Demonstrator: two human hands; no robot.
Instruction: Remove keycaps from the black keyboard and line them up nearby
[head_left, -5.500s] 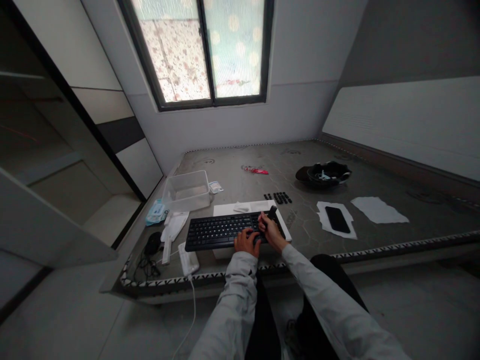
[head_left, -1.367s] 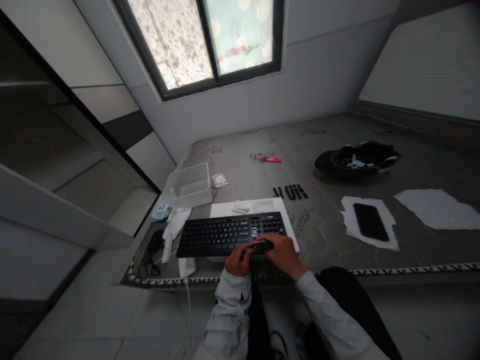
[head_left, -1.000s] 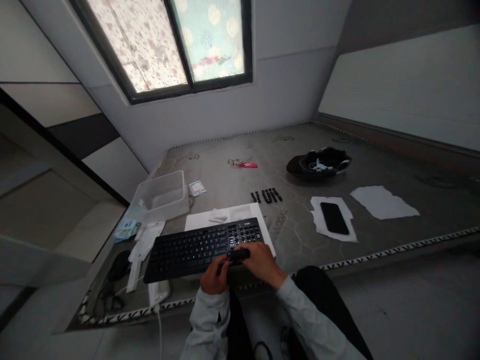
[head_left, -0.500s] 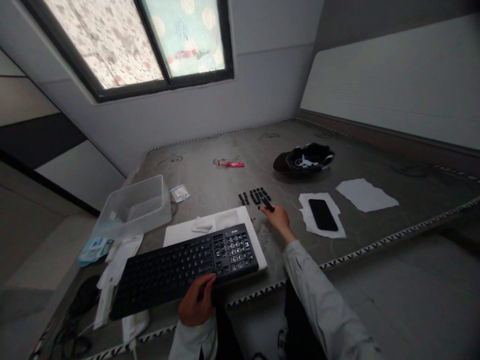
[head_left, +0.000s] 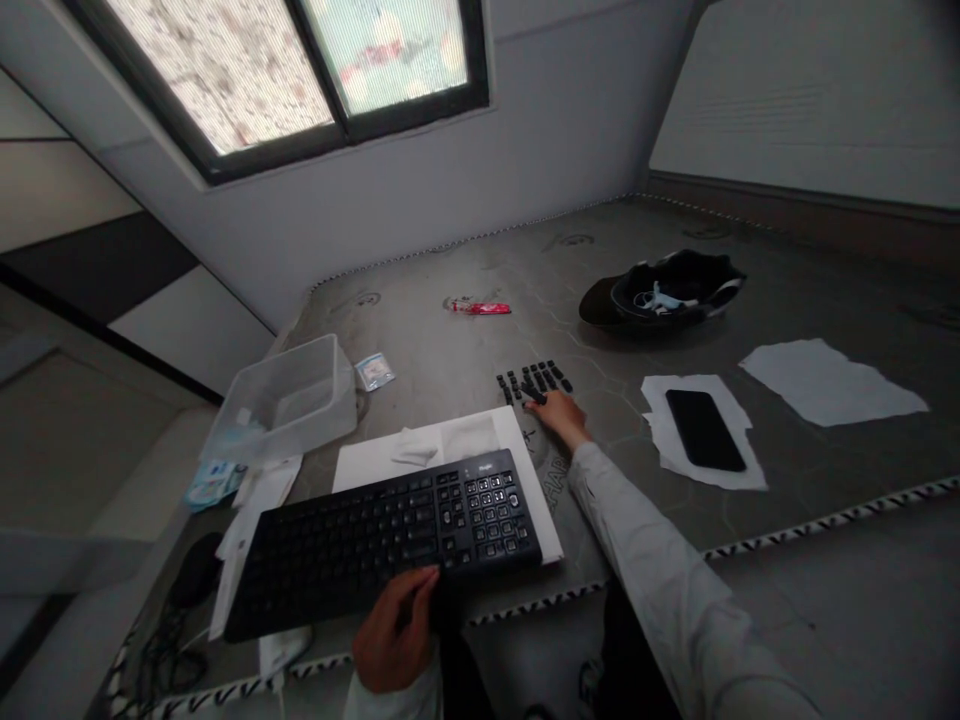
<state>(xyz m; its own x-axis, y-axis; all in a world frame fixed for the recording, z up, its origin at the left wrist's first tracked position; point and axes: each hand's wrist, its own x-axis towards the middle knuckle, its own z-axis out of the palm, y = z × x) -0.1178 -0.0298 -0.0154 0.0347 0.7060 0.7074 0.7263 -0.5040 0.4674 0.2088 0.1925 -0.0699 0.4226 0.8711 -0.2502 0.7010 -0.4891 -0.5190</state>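
Note:
A black keyboard (head_left: pixel 390 535) lies at a slant on a white sheet. Its number pad, at the right end, shows bare key sockets where the caps are off. My left hand (head_left: pixel 397 625) is at the keyboard's front edge, thumb and forefinger pressed together; whether anything is between them is hidden. My right hand (head_left: pixel 561 415) grips a slim black tool (head_left: pixel 534 393), too small and dark to name more exactly. The tool's tip is down among the loose black keycaps (head_left: pixel 547 374), which lie in rows on the grey cloth beyond the sheet.
A clear plastic box (head_left: pixel 289 400) stands left, near a small packet (head_left: pixel 374 371). A red packet (head_left: pixel 484 308) lies farther back. To the right are a dark cap (head_left: pixel 667 295), a phone (head_left: pixel 705 430) on paper, and another paper piece (head_left: pixel 829 380). A mouse (head_left: pixel 196 570) sits at left.
My right hand has moved the black tool in among the keycaps, where before it was just in front of them. My left hand stays by the keyboard's edge. The view has shifted slightly.

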